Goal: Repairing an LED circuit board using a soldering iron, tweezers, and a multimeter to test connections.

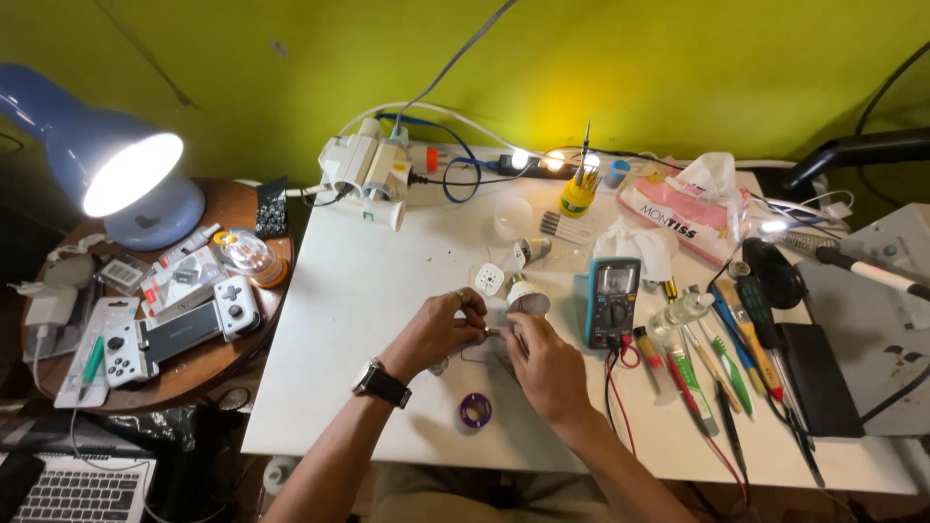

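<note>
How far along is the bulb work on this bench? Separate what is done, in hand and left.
Done: the bulb housing lies opened beside a round white board. In hand: the left hand and right hand pinch a small part together. Left: the multimeter and solder spool lie untouched.

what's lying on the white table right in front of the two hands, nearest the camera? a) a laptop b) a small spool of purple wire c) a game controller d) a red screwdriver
B: a small spool of purple wire lies on the white table just below the left hand and right hand.
</note>
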